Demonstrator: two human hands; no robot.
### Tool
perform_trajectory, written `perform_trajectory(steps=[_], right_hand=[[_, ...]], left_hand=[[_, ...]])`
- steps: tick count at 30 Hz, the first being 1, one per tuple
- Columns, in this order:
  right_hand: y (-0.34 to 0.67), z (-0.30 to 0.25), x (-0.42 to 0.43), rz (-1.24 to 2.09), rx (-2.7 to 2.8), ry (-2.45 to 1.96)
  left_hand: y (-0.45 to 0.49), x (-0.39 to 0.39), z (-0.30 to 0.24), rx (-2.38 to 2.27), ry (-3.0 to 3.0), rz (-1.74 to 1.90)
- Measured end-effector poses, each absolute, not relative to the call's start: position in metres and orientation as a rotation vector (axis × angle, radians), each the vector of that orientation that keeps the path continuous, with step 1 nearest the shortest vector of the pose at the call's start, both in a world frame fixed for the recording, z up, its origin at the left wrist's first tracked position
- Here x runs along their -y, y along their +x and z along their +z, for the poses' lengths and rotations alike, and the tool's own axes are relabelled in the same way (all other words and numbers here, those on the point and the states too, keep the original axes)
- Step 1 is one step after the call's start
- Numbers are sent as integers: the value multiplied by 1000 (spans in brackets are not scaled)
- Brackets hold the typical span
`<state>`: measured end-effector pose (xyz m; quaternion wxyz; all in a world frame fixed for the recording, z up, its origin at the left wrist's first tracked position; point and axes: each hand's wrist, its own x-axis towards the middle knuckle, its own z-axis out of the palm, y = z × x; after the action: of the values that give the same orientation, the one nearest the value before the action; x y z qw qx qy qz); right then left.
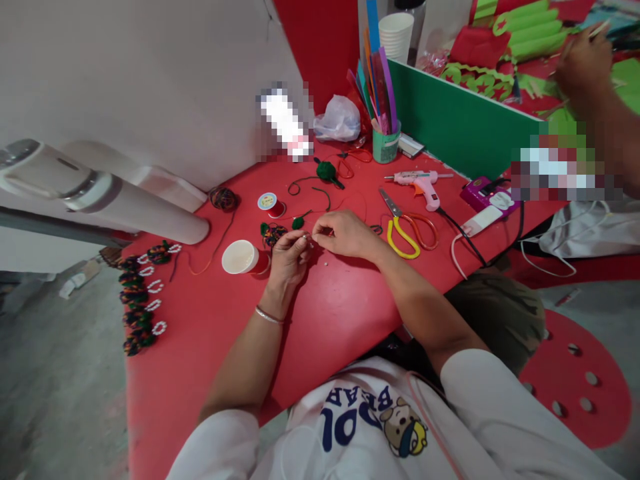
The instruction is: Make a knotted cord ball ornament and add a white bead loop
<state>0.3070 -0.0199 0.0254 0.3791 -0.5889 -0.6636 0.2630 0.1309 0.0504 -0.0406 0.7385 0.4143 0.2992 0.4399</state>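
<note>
My left hand is closed in a pinch, with a tiny pale thing like a white bead at its fingertips. Close beside it, my right hand has thumb and finger pressed together; whatever they hold is too fine to make out. A dark multicoloured yarn piece with green parts lies just behind my left hand. Left of that hand, a paper cup has pale contents. One loose white bead rests on the red table below my fingers. Beyond them stands a spool of red thread.
Scissors, a pink glue gun and a purple power socket with cables lie right. Yarn pieces with white bead loops line the left edge by a white flask. Behind a green divider, another person's hand works.
</note>
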Motion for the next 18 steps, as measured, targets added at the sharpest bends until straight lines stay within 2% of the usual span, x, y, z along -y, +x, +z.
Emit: perform_trajectory(steps=[18], right_hand=[[307, 25, 20, 680, 1751, -1547]], left_hand=[[135, -47, -39, -725, 940, 958]])
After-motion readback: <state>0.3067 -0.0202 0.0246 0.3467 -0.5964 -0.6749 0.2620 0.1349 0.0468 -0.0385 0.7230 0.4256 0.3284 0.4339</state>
